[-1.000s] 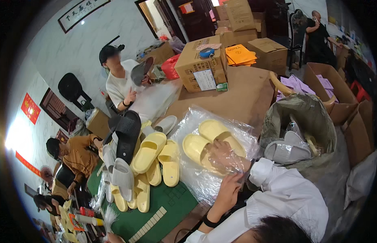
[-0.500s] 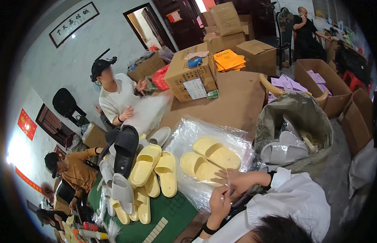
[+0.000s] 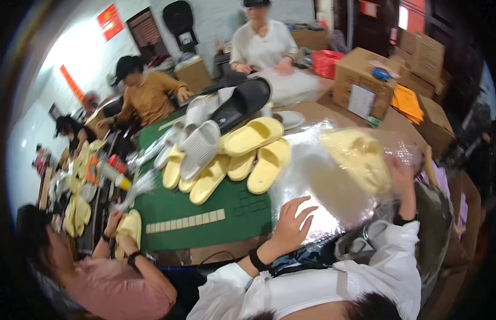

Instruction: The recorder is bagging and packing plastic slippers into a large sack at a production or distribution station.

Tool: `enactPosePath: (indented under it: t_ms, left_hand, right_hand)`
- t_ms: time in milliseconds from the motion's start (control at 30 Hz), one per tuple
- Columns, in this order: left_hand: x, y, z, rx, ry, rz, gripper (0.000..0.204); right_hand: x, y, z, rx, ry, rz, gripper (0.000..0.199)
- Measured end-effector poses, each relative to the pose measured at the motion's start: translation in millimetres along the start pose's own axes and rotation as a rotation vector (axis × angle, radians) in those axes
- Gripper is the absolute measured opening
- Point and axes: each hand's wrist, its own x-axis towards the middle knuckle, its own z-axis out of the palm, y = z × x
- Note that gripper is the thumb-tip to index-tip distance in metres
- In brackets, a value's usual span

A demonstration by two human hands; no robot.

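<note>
Crowded workroom, lots of people packed around one long desk (image 3: 205, 234) with a green mat on it, cardboard boxes (image 3: 365, 80) stacked at the far end. Compared with half a second back, the view has been swung well to the left, so the seated co-workers are now spread across the top and left of the picture.

The big change: the clear plastic bag (image 3: 333, 176) with the yellow slipper (image 3: 357, 160) inside has been lifted off the desk at its right end. It's gripped from the far side by the right hand (image 3: 400, 178), fingers closed onto the plastic at the slipper's edge. The left hand (image 3: 290, 229) is spread wide open, fingers fanned, pressed on or just over the bag's lower part; actual contact can't be made out through the glare.

A pile of yellow slippers (image 3: 242, 160) plus grey ones (image 3: 200, 144) and a black one (image 3: 242, 101) is left beside the bag. So bagging looks like it's mid-way, with the bag being straightened or smoothed.
</note>
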Motion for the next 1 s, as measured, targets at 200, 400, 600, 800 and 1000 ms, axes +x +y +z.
enactPosePath:
  t_ms: [200, 400, 600, 800, 1000]
  left_hand:
    - [0.6, -42.0, -37.0, 0.165, 0.169, -0.195, 0.029]
    - [0.3, -96.1, -75.7, 0.275, 0.259, -0.379, 0.042]
    - [39.3, -168.8, -100.5, 0.379, 0.387, -0.454, 0.067]
    - [74.0, -249.8, -155.7, 0.157, 0.788, -0.797, 0.084]
    - [94.1, -259.4, -191.8, 0.208, 0.783, -1.151, 0.091]
  right_hand:
    - [29.1, 77.7, -53.9, -0.186, 0.157, -0.101, 0.028]
    - [-42.0, 90.8, 21.8, -0.454, 0.909, -0.109, 0.050]
    - [-108.8, -2.4, 162.3, 0.163, 0.013, -0.223, 0.043]
    - [-101.6, 13.6, 224.5, 0.258, -0.220, -0.211, 0.030]
    - [-114.3, 32.4, 253.9, 0.369, 0.038, -0.114, 0.015]
